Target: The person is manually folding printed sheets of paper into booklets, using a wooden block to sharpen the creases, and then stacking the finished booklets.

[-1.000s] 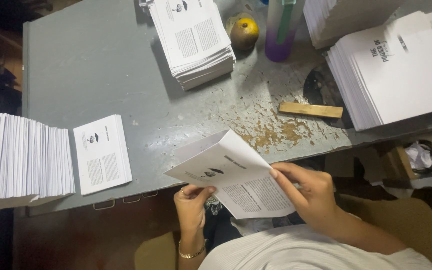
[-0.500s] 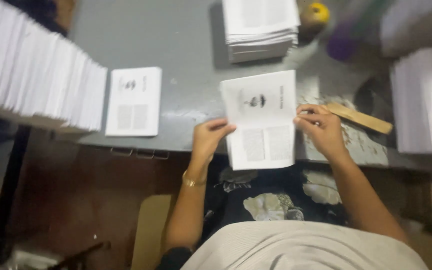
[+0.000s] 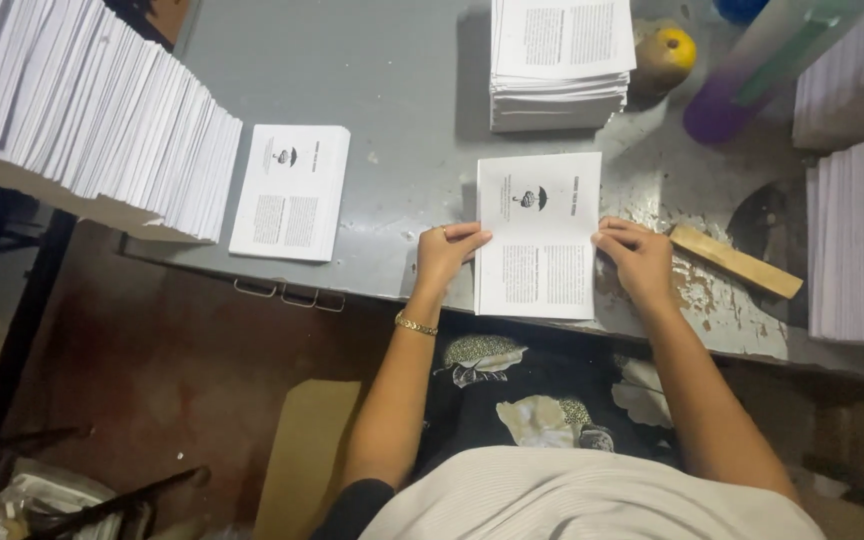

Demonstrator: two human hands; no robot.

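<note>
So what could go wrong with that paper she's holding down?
The folded sheet lies at the table's near edge, pinned only at its sides by the left hand and right hand; if either slips, it might skew or slide off. The wooden stick sits close to the right hand, so an elbow nudge could knock it down. The chipped, rusty patch beside the sheet might smudge or snag the paper.

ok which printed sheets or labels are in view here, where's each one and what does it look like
Folded sheet: white, black emblem, flat between left hand and right hand.
Single sheet: same print, table's left.
Stack: white printed sheets, top centre.
Pile: white, left edge.
No labels or screens.
</note>
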